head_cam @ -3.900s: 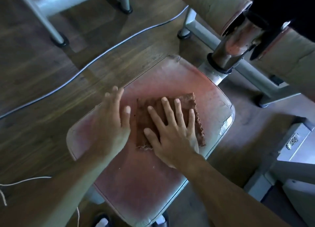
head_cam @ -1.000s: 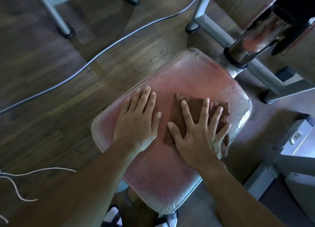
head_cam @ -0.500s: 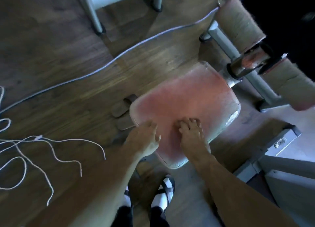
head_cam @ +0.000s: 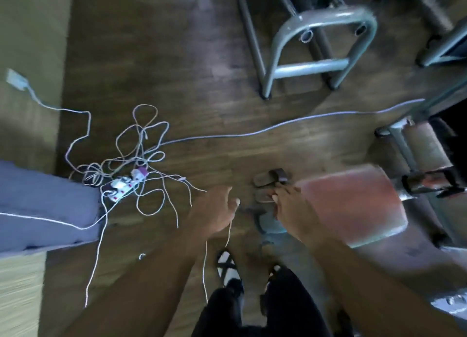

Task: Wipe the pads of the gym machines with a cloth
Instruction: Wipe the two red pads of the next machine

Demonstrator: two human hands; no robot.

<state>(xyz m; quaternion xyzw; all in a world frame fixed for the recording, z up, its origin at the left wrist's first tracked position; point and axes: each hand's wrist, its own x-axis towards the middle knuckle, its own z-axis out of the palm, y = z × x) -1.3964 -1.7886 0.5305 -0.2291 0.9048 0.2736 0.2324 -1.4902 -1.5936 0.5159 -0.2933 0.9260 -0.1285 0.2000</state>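
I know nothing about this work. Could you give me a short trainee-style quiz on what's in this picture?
1. True or false: the left hand rests on the worn red seat pad.
2. What lies on the wooden floor left of the hands? A) tangled white cables around a white power strip; B) folded towels; C) dumbbells.
3. Which hand is nearer the pad?
Key: 1 false; 2 A; 3 the right hand.

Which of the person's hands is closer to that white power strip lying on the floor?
The left hand. It hangs just right of the power strip and its tangle of cables, while the right hand is farther right, by the red seat pad.
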